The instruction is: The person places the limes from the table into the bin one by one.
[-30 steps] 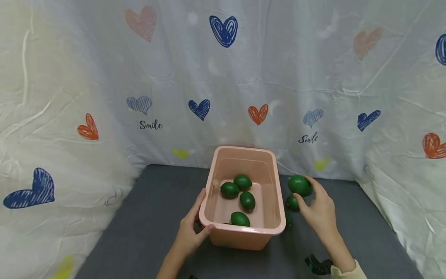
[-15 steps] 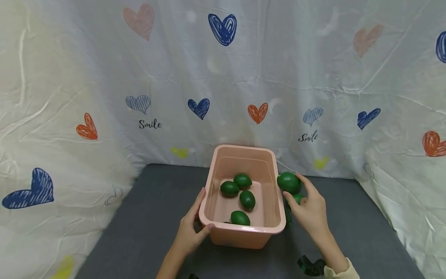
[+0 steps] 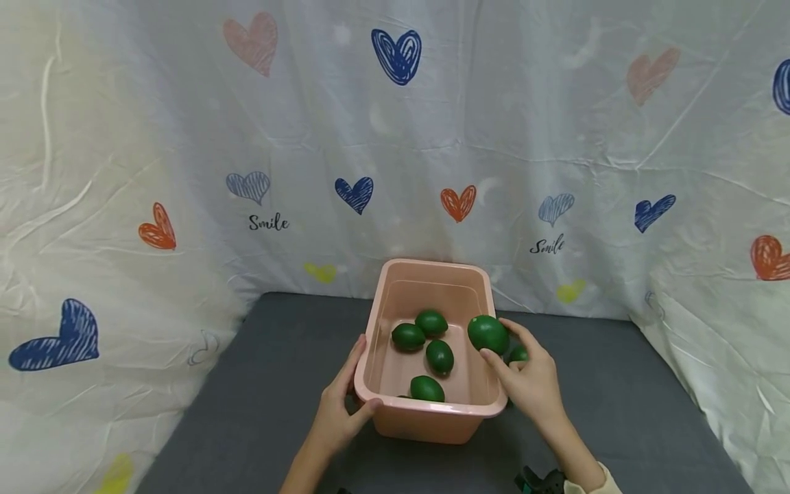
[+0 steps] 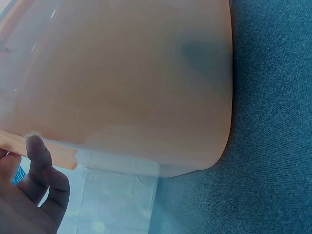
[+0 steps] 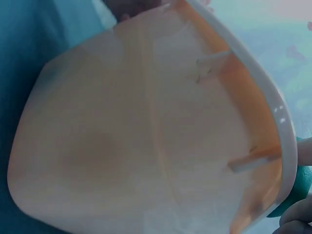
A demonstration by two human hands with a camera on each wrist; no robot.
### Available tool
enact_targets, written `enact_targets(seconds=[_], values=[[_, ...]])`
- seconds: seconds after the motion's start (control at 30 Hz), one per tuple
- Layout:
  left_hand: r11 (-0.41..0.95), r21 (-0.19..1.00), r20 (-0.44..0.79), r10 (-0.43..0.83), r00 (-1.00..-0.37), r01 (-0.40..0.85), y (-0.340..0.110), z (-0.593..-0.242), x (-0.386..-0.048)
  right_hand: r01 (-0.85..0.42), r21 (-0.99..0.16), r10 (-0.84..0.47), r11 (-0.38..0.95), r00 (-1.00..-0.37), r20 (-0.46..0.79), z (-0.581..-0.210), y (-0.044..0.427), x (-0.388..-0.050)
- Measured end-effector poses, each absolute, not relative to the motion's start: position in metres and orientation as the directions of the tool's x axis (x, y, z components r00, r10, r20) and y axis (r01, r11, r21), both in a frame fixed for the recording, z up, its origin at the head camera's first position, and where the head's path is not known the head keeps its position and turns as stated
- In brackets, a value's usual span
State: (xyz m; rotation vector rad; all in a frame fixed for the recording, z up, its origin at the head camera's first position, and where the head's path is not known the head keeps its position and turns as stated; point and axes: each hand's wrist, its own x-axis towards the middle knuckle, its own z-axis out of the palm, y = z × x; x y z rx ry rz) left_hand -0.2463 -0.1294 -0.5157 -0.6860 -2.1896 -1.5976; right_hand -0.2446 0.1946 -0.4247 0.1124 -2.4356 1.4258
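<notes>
A pink plastic basin (image 3: 426,424) stands on the dark cloth, with several green limes (image 3: 439,357) lying on its floor. My left hand (image 3: 336,415) grips the basin's near left corner, thumb on the front rim and fingers along the side. In the left wrist view, bent fingers (image 4: 39,165) meet the rim. Between thumb and fingers of my right hand (image 3: 532,381), another lime (image 3: 487,334) is pinched above the basin's right rim. The right wrist view shows this lime (image 5: 298,192) only partly, behind the basin wall (image 5: 122,122).
Outside the basin, on its right, a lime (image 3: 517,354) is partly hidden by my right hand. Behind the dark grey table (image 3: 271,363) hangs a white curtain (image 3: 395,137) printed with hearts. A black wrist strap (image 3: 543,482) is on the right forearm.
My right hand has moved left with the pinched lime, from beside the basin to over its right rim. The left hand and the basin have stayed in place.
</notes>
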Motion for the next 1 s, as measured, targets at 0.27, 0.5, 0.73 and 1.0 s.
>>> enact_targets(seconds=[0.27, 0.5, 0.73, 1.0], values=[[0.240, 0.776, 0.558, 0.173, -0.812, 0.584, -0.127, -0.515, -0.245, -0.176, -0.927, 0.035, 0.331, -0.980, 0.198, -0.424, 0.194, -0.247], [0.250, 0.779, 0.548, 0.173, -0.818, 0.575, -0.126, -0.514, -0.245, -0.152, -0.938, 0.043, 0.312, -0.984, 0.174, -0.424, 0.195, -0.251], [0.260, 0.777, 0.552, 0.156, -0.819, 0.573, -0.129, -0.517, -0.241, -0.165, -0.924, 0.040, 0.344, -0.981, 0.190, -0.434, 0.198, -0.250], [0.265, 0.785, 0.539, 0.156, -0.828, 0.560, -0.128, -0.513, -0.242, -0.178, -0.903, 0.098, 0.390, -0.967, 0.233, -0.434, 0.211, -0.247]])
